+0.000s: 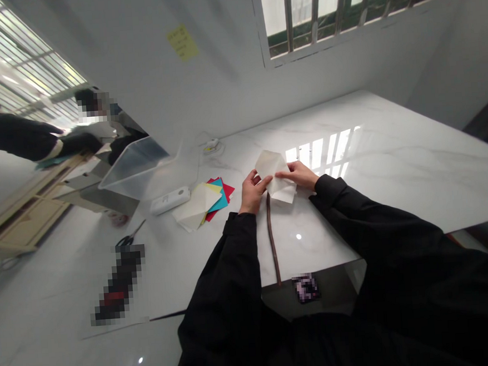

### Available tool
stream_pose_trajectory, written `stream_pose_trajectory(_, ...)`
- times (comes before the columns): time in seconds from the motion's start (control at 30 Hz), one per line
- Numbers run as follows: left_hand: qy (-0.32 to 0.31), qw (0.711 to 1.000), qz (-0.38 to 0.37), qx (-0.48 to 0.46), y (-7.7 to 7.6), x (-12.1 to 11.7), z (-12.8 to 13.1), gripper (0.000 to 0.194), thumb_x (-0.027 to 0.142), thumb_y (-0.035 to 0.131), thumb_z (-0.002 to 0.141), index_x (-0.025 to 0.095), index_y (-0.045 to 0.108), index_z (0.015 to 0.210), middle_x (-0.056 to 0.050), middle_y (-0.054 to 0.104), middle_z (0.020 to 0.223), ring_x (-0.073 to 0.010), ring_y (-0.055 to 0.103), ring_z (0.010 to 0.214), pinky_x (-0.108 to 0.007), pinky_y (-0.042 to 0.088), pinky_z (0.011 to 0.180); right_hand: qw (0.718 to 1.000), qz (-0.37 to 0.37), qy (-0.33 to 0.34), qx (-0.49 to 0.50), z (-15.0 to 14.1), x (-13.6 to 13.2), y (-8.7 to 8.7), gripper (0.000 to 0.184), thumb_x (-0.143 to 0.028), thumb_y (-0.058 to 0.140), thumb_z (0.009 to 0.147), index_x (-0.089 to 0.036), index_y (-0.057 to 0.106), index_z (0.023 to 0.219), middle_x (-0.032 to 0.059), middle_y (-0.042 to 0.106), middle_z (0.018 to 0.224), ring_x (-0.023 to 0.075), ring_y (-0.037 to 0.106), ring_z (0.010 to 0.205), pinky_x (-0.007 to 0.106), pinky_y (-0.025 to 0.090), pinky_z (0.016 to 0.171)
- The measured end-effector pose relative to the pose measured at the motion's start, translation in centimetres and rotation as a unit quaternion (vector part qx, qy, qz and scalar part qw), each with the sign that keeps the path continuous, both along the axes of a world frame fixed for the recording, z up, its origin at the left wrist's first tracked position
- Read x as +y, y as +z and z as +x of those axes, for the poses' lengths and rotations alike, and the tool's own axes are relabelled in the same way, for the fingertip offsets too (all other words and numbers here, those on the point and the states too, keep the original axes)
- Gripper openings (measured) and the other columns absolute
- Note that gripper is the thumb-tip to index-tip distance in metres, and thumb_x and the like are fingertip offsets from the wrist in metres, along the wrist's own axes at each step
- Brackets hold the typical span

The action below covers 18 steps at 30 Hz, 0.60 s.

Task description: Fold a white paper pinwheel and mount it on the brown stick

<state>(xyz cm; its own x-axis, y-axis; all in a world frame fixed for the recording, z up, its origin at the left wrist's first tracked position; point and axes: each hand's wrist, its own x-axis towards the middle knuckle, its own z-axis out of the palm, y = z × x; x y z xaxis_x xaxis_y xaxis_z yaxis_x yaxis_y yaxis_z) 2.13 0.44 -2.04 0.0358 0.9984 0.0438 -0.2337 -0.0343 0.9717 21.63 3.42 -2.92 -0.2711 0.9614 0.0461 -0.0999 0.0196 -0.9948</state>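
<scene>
Head view: left hand (252, 192) and right hand (298, 174) together, both gripping the folded white paper (278, 182) between them! Its long axis runs forward, right fingertips reaching across.

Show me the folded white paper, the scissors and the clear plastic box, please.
Folded white paper (273, 167), head view, on its upper corner between the hands.
Scissors (125, 241), head view, on the black handles.
Clear plastic box (136, 168), head view, on its side wall.

Black long-sleeved top (305, 346): left sleeve (229, 267) and right sleeve (376, 229), matte and loose, narrowing to snug cuffs at the bare left hand (252, 192) and right hand (297, 175).
</scene>
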Motion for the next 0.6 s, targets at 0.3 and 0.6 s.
stream_pose_trajectory(0.3,-0.008,0.987,0.082,0.136,0.3,-0.1,-1.1,0.064,0.026,0.081,0.076,0.023,0.068,0.139,-0.009,0.076,0.118,-0.0119,0.072,0.075,-0.028,0.061,0.077,0.988,-0.045,-0.107,0.102,-0.1,1.2,-1.1,0.035,-0.042,0.087,0.072,-0.015,0.078,0.092,0.0098,0.080,0.093,0.0237,0.074,0.082,0.034,0.061,0.076)
stream_pose_trajectory(0.6,-0.021,0.978,0.102,0.182,0.6,-0.7,-0.5,0.045,0.039,0.093,0.069,0.017,0.077,0.104,-0.005,0.077,0.088,-0.0172,0.074,0.077,-0.025,0.057,0.070,0.986,-0.059,-0.108,0.109,-0.2,0.9,-0.5,0.029,-0.035,0.083,0.075,-0.014,0.076,0.093,0.0097,0.080,0.094,0.0221,0.074,0.083,0.031,0.061,0.073)
